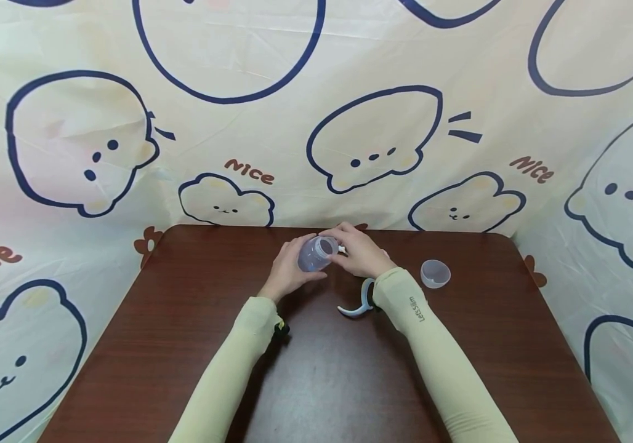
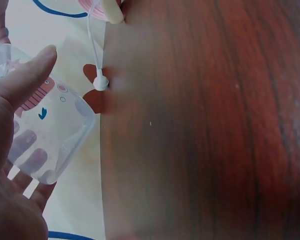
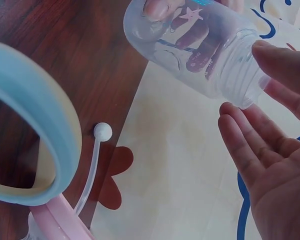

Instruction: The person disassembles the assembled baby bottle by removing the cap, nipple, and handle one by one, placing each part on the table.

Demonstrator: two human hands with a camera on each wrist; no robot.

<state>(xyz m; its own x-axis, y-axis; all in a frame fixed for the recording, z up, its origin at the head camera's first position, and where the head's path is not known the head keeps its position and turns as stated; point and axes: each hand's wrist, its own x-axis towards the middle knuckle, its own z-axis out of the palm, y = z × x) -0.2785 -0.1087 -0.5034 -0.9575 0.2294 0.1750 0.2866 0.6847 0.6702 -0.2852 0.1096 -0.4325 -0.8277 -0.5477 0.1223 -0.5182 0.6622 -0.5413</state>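
Observation:
My left hand [image 1: 289, 267] grips the body of a clear baby bottle [image 1: 311, 255], its thumb on one side and fingers on the other. The bottle is tilted, its uncapped mouth towards my right hand [image 1: 358, 251]. Thumb and fingers of the right hand [image 3: 275, 150] hold the threaded neck at the rim. Printed sea pictures show on the bottle [image 2: 65, 125] in the left wrist view. Below the right wrist lies a bottle top with a blue and cream handle [image 3: 65, 125], a pink collar [image 3: 62, 217] and a straw [image 3: 90, 175] ending in a white ball.
A clear, cup-shaped cover [image 1: 435, 274] stands right of the right forearm on the brown table [image 1: 145, 369]. A cartoon-printed sheet [image 1: 289, 135] hangs close behind the table's far edge and along both sides.

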